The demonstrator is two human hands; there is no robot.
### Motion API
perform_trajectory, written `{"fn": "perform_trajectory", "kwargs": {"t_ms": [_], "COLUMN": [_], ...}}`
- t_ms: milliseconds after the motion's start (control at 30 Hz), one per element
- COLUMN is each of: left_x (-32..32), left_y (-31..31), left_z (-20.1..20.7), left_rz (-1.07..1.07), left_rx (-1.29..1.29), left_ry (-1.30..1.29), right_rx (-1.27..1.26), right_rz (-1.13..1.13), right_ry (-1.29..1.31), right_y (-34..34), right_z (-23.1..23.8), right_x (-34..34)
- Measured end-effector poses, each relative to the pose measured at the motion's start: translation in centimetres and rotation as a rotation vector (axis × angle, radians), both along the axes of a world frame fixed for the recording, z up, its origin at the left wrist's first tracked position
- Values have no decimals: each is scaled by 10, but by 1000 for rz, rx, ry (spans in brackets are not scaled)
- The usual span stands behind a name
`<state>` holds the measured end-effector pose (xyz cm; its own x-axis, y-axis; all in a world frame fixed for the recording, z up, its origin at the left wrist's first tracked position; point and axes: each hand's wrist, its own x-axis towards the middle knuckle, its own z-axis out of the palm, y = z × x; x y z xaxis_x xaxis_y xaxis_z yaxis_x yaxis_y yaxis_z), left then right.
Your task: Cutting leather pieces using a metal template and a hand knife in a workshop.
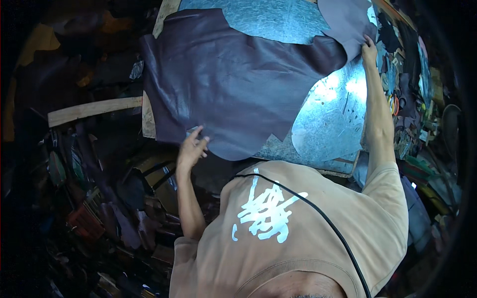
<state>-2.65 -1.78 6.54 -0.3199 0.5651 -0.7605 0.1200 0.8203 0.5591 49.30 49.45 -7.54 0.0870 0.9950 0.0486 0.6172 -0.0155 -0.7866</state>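
A large dark brown-purple leather hide (223, 79) lies spread over a shiny metal-topped table (330, 119). Its outline is irregular, with curved and notched edges. At the far right a part of it is turned over, showing a paler underside (348, 27). My right hand (368, 49), arm stretched out, pinches the hide's edge there; some of the fingers are hidden. At the near left edge of the hide is my left hand (193, 150), fingers apart, with nothing visible in it. Whether its fingertips touch the leather I cannot tell.
A wooden strip (94, 111) juts out left from the table. Dark leather pieces and clutter fill the left side, with a reddish box-like thing (85, 222) low down. More scraps and tools crowd the right edge. A black cable (323, 213) runs across my shirt.
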Motion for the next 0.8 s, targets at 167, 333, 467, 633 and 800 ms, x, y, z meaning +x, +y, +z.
{"fn": "perform_trajectory", "kwargs": {"t_ms": [167, 333, 467, 633, 800], "left_x": [-87, -175, -191, -220, -253], "left_y": [22, 49, 130, 173, 171], "left_z": [9, -16, -49, -39, -33], "left_rz": [-58, 58, -15, 62, 11], "left_rx": [254, 335, 456, 397, 239], "left_ry": [806, 804, 737, 442, 452], "right_rx": [512, -10, -312, -558, -528], "right_rz": [-74, -677, -144, -21, 89], "right_ry": [268, 724, 1062, 1064, 1212], "right_y": [-24, -41, 2, -16, -46], "right_z": [2, 6, -9, 12, 26], "right_x": [2, -100, -9, -96, -221]}}
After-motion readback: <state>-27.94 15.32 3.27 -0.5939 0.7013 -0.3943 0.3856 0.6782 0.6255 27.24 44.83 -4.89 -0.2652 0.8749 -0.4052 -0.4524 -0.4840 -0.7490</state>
